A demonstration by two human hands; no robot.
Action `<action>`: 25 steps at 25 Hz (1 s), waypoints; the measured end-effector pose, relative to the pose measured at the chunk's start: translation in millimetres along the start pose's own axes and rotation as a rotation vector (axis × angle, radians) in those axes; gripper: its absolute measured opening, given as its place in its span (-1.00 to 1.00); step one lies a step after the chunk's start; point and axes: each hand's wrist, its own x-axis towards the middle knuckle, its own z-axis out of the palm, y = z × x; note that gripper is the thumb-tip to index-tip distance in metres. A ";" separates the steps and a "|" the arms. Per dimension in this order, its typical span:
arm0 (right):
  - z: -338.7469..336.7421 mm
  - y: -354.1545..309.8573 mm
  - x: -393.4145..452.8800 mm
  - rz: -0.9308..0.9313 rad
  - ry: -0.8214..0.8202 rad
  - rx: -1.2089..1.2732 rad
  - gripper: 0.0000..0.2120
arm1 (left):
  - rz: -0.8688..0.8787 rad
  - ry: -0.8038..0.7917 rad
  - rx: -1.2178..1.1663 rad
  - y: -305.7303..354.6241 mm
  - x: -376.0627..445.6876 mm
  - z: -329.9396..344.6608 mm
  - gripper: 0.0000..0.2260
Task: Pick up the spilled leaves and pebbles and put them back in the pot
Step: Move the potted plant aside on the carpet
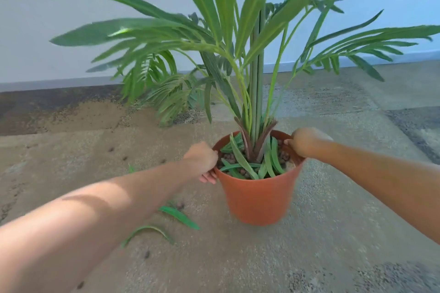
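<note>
Hands are gripping the orange pot at opposite sides of its rim: the left hand is curled over the near-left edge with fingertips showing below the lip, and the right hand is closed over the far-right edge. The pot is standing upright on the speckled floor, holding a tall green plant whose stems are rising from a bed of brown pebbles and loose leaf pieces. Spilled material is lying on the floor to the left of the pot: one leaf near the base, a curved leaf farther toward the viewer, and small dark pebbles scattered well apart. The leaves are probably light, thin and bendable, so a fingertip pinch at mid-length is likely to serve. The pebbles look hard, small and apt to roll, so pinching them singly or sweeping them together seems wise. The pot appears thin-walled and top-heavy under the plant, and the rim is the firmest place to hold it.
</note>
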 end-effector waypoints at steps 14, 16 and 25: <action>4.3 -14.0 73.3 -0.017 0.314 0.377 -0.67 | 0.241 0.245 0.032 41.9 83.4 -27.4 -0.64; 3.5 -16.8 76.2 -0.017 0.349 0.398 -0.63 | 0.244 0.292 0.070 39.9 94.3 -28.7 -0.66; -5.0 -18.2 80.1 0.031 0.368 0.252 -0.65 | 0.167 0.264 -0.026 33.0 98.4 -27.6 -0.77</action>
